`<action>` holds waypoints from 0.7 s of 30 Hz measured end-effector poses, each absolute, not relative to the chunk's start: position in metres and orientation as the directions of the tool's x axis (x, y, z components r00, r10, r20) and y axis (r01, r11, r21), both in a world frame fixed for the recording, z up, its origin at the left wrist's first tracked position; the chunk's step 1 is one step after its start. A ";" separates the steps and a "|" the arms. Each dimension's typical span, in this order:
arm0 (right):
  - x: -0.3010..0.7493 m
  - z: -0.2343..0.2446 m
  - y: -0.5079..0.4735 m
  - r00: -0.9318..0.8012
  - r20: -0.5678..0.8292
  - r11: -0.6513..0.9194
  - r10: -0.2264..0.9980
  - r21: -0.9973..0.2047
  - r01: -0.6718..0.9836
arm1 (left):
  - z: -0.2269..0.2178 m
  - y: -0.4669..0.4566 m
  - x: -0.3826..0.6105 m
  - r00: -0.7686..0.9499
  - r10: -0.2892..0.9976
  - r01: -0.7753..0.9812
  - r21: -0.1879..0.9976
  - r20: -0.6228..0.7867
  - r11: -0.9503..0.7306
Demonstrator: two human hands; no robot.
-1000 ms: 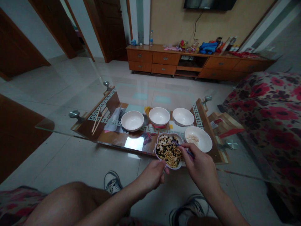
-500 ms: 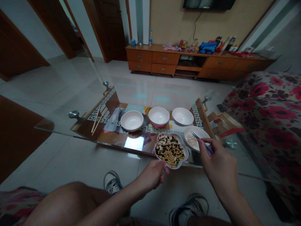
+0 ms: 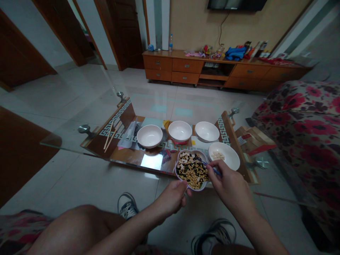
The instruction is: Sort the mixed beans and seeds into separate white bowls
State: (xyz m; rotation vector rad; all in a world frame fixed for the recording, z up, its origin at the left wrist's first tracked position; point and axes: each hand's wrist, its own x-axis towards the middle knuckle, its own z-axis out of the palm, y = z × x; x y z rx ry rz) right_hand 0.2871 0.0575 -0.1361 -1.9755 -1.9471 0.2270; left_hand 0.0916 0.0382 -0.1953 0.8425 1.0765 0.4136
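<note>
My left hand (image 3: 172, 199) grips the near rim of a lobed white dish (image 3: 191, 170) that is heaped with a mix of yellow beans, dark seeds and pale pieces. My right hand (image 3: 230, 186) pinches blue chopsticks (image 3: 211, 168), whose tips reach into the mix. Whether the tips hold anything is hidden. Just beyond that hand, a white bowl (image 3: 224, 156) holds a small pile of pale pieces. Several other white bowls stand farther along the table, including one (image 3: 149, 136) at the left and one (image 3: 206, 131) at the right.
All this sits on a low glass table (image 3: 60, 144) with wooden chopsticks (image 3: 110, 134) and papers beneath or beside the bowls. A cardboard box (image 3: 253, 141) and floral sofa (image 3: 305, 141) lie right. My knees and sneakers are below; a wooden sideboard (image 3: 212, 69) stands ahead.
My right hand has moved left from above the white bowl to the lobed dish, and the chopstick tips now reach into the mix. My left hand stays on the dish.
</note>
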 end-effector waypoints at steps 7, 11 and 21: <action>0.283 -0.143 0.058 -0.042 0.065 0.062 0.997 -0.344 0.937 | -0.196 0.039 0.091 0.444 0.670 0.110 0.778 -0.595 0.619; 0.284 -0.146 0.058 -0.045 0.033 0.054 0.998 -0.372 0.927 | -0.199 0.037 0.091 0.440 0.677 0.100 0.781 -0.590 0.616; 0.283 -0.145 0.059 -0.067 0.058 0.085 0.996 -0.421 0.903 | -0.204 0.037 0.092 0.449 0.679 0.079 0.783 -0.580 0.617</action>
